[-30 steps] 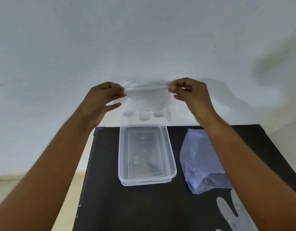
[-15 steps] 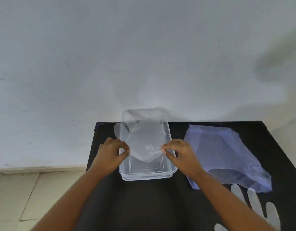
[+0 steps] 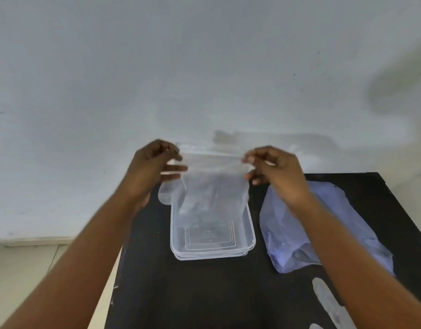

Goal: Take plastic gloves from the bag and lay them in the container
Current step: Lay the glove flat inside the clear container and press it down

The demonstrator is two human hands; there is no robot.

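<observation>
A clear plastic glove [image 3: 212, 186] hangs stretched by its cuff between my two hands above the far end of the clear rectangular container [image 3: 251, 233]. My left hand [image 3: 152, 169] pinches the cuff's left corner and my right hand [image 3: 273, 172] pinches its right corner. The glove's fingers dip down into the container, and its thumb hangs outside the container's left wall. The pale blue plastic bag [image 3: 287, 238] lies crumpled to the right of the container, partly hidden by my right forearm.
Everything rests on a small black table [image 3: 204, 293] set against a white wall [image 3: 204, 67]. Another clear glove [image 3: 328, 302] lies flat at the table's near right. A tiled floor [image 3: 19, 269] shows to the left, beyond the table's edge.
My hands were low at the container's near end half a second ago. They have risen and moved toward the far end, lifting the glove by its cuff so it hangs again.
</observation>
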